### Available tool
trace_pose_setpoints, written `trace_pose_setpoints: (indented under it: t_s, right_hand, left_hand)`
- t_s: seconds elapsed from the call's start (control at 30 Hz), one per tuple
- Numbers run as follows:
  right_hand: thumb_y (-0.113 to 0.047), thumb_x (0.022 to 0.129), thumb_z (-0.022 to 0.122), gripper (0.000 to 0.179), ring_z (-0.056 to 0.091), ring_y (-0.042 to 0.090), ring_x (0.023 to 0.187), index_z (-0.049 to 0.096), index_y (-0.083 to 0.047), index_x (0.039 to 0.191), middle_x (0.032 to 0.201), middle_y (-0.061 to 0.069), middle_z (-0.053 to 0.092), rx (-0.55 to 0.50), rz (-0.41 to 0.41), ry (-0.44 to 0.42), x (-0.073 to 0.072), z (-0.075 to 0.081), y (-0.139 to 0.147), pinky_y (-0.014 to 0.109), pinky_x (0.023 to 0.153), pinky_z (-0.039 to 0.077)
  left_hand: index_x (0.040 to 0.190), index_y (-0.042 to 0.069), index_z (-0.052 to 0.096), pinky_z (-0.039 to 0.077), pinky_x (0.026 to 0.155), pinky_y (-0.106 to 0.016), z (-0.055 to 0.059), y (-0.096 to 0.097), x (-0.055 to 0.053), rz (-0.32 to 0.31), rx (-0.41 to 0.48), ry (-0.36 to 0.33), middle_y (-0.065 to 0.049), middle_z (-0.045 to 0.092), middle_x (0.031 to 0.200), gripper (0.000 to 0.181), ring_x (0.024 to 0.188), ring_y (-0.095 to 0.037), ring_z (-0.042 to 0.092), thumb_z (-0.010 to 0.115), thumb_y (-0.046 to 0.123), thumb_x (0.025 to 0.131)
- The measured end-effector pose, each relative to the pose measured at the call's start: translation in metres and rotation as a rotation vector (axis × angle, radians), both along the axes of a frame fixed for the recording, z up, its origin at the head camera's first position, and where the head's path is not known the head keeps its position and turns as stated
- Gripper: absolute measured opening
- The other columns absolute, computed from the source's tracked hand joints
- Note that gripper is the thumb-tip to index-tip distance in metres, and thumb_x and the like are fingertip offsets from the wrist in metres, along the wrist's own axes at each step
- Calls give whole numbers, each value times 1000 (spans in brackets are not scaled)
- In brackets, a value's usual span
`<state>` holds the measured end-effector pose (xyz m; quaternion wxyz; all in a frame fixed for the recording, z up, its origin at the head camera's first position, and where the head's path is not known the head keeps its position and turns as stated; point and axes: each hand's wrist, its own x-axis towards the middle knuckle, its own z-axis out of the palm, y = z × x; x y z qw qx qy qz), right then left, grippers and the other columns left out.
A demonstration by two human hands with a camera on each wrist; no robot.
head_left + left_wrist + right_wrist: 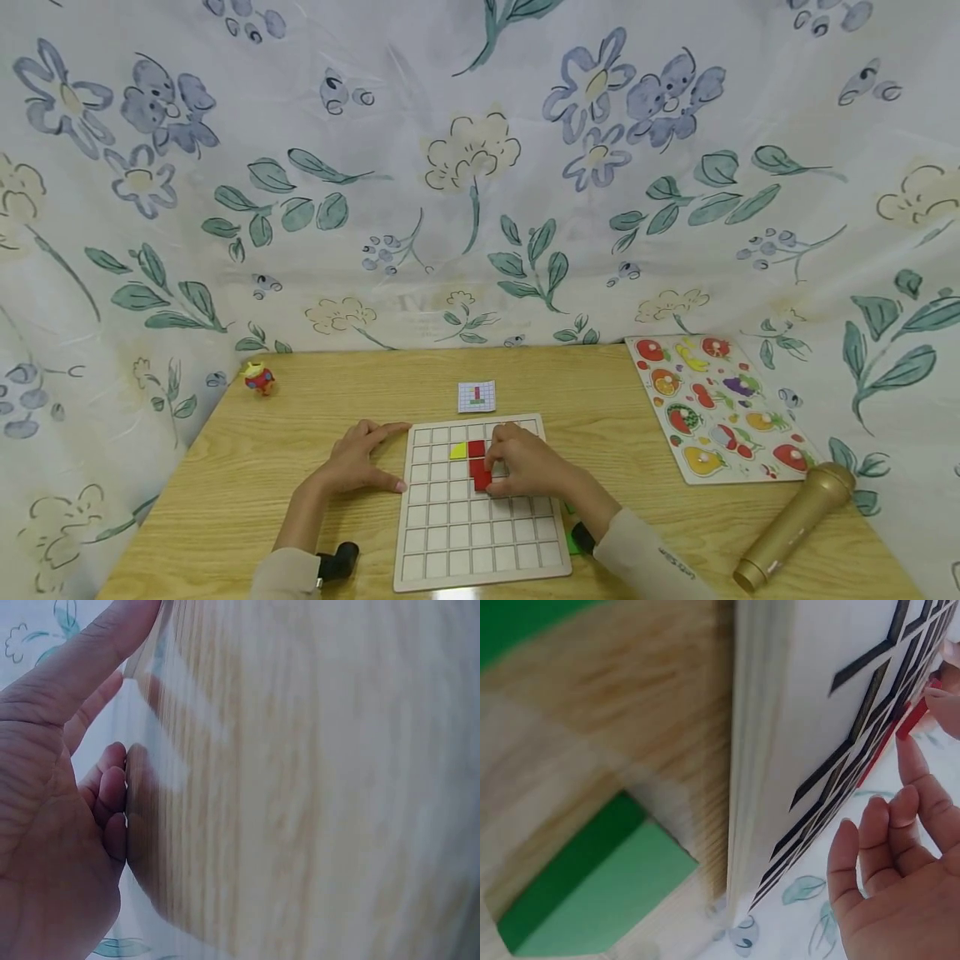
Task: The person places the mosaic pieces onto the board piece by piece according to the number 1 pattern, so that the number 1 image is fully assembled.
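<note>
A wooden grid board (480, 560) with square cells lies on the table. My left hand (352, 460) holds its left edge, the thumb and a fingertip apart along the rim and the other fingers folded down on the tabletop (247, 787). Over the upper middle of the grid, my right hand (528, 462) pinches a red tile (916, 714) between thumb and index finger, close over the board. Beside it, a red square tile (476, 448) sits in a cell, with a yellow tile (458, 452) to its left. More red shows just below, partly covered by the fingers.
Behind the board lies a small pattern card (477, 397). Green pieces (600, 885) lie off its right edge, partly under my right forearm. A fruit puzzle board (712, 408) and a gold microphone (795, 525) are at the right. A small red toy (258, 378) stands far left.
</note>
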<state>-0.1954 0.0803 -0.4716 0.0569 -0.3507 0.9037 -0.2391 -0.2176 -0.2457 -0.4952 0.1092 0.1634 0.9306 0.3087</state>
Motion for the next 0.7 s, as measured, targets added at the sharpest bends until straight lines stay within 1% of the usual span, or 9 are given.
trace_pose_setpoints:
  t_s: [0.13, 0.23, 0.37, 0.57, 0.7]
  right_hand:
    - [-27, 77, 83, 19, 39, 6, 82, 75, -13, 86, 85, -4, 51, 35, 7, 16, 0, -1, -1, 20, 73, 37]
    - [-28, 78, 83, 20, 39, 7, 82, 75, -13, 88, 87, -4, 52, 56, 7, 27, 0, 0, -2, 20, 73, 37]
    - [-32, 79, 84, 23, 39, 7, 82, 76, -13, 89, 86, -6, 49, 83, 14, 50, 2, 1, -4, 21, 73, 36]
    - [-35, 77, 85, 25, 37, 7, 80, 77, -14, 88, 83, -9, 43, 98, 22, 74, 4, 2, -6, 20, 72, 34]
    - [-35, 77, 86, 25, 36, 7, 79, 77, -14, 88, 82, -9, 42, 98, 32, 92, 4, 1, -7, 20, 70, 33]
  left_hand:
    - [145, 30, 51, 27, 83, -42, 1, 1, 1, -7, -8, 10, -3, 44, 107, 93, 97, -20, 36, 91, 49, 62]
    - [145, 27, 52, 27, 82, -42, 3, 2, 1, -16, -6, 21, -4, 44, 106, 93, 96, -20, 36, 91, 47, 62]
    - [145, 26, 52, 27, 81, -40, 4, 3, 2, -13, -7, 23, -4, 44, 107, 94, 96, -20, 36, 91, 47, 62]
    - [145, 27, 52, 27, 80, -40, 3, 2, 1, -10, -5, 14, -4, 44, 107, 94, 95, -20, 36, 91, 47, 62]
    - [145, 27, 52, 27, 81, -41, 3, 1, 2, -8, -5, 11, -4, 44, 107, 94, 96, -20, 37, 92, 47, 62]
